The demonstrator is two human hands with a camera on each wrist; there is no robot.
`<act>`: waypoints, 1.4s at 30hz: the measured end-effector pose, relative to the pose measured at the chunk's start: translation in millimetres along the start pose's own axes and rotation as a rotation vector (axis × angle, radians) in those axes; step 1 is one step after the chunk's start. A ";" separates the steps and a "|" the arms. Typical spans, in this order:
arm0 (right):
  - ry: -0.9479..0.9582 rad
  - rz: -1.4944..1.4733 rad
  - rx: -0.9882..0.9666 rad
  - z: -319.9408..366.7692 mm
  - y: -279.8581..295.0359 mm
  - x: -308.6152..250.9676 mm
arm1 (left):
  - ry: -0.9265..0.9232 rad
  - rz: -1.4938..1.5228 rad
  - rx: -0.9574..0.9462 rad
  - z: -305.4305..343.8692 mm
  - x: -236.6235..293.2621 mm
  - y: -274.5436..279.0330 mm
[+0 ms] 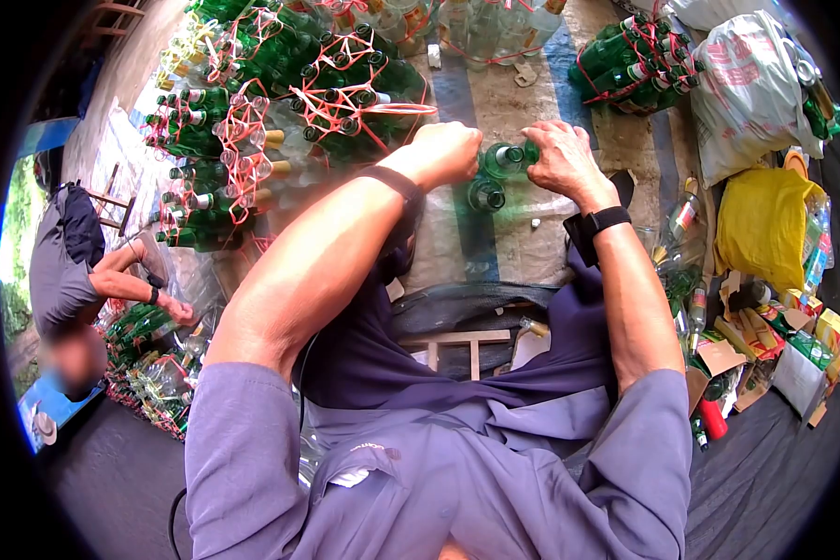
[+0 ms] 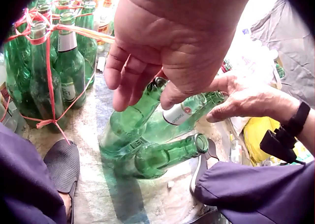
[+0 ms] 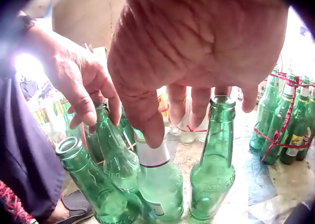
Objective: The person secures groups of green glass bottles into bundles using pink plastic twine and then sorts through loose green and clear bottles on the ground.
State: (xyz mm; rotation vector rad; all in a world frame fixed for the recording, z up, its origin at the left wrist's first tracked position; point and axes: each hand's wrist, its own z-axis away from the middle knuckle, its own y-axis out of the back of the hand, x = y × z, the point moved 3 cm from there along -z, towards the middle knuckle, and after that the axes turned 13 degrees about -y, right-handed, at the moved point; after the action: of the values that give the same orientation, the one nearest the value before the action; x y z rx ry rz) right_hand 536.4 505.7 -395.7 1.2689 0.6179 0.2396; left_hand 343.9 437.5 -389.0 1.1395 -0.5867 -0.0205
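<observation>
Several empty green glass bottles stand close together on the ground sheet between the feet. My left hand [image 1: 448, 152] pinches the mouth of one green bottle [image 2: 129, 125] between thumb and fingers. The right hand [image 1: 565, 157] reaches over the far side of the group with its fingers spread. In the right wrist view its thumb overlaps the neck of a bottle with a white neck label [image 3: 160, 187], and its fingertips hang just behind the mouth of another green bottle [image 3: 212, 179]. The nearest bottle [image 2: 157, 157] leans outward, touched by neither hand.
Bundles of green bottles tied with pink string [image 1: 350, 84] stand at the left, and another tied bundle [image 1: 630, 65] at the back right. A white sack [image 1: 747, 93], a yellow bag [image 1: 765, 224] and cartons [image 1: 756, 331] line the right. Another person [image 1: 70, 261] sits at far left.
</observation>
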 end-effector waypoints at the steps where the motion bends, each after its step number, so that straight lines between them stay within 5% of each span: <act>1: -0.012 0.004 0.038 -0.4 -0.2 4.5 | 0.003 0.002 0.001 -0.2 -0.3 -0.4; 5: -0.135 -0.072 0.038 -7.1 -3.4 21.8 | 0.003 0.007 -0.013 -1.4 -2.3 -2.5; 27: -0.088 -0.078 -0.024 -2.1 -4.1 18.7 | -0.020 0.035 -0.010 -4.4 -1.3 -4.9; 42: -0.233 -0.132 -0.103 3.4 10.2 27.1 | 0.100 -0.002 -0.130 -2.8 3.4 12.2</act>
State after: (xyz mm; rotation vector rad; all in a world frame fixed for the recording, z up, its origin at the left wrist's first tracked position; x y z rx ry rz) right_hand 562.0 519.4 -393.6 1.1324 0.4807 0.0131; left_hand 344.7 444.1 -377.8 1.0088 -0.4885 -0.0039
